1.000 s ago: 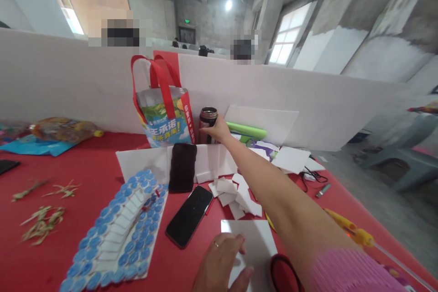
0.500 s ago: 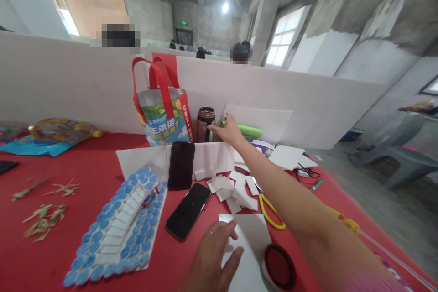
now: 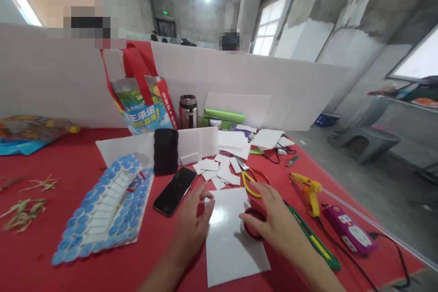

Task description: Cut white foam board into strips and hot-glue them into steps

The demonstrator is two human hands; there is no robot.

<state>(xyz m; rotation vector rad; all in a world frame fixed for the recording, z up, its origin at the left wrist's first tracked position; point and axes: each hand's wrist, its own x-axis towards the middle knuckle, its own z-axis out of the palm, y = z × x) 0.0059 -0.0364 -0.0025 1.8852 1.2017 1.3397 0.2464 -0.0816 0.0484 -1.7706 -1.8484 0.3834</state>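
Observation:
My left hand [image 3: 194, 214] is at the upper left edge of a glossy white board [image 3: 226, 248], its fingers bent and thumb apart; contact with the board is unclear. My right hand [image 3: 273, 216] is spread at the board's right side, over a dark red round cup or lid [image 3: 253, 232] that it partly hides. Its thumb crosses the cup, but I see no closed grip. Just beyond lie yellow-handled scissors [image 3: 248, 183] and several small white card pieces [image 3: 222, 173]. A black phone [image 3: 175, 190] rests left of the board.
A mosaic of blue discs [image 3: 78, 228] lies at left. A glue gun [image 3: 310, 189], a green cutter [image 3: 316, 242] and a purple power strip [image 3: 349, 230] lie at right. A steel thermos [image 3: 188, 113] and a bag [image 3: 145, 109] stand before a white partition [image 3: 273, 75].
My right hand has drawn back from beside the thermos to the round cup near the board. My left hand remains at the board's upper left. The view has shifted, showing more on the right.

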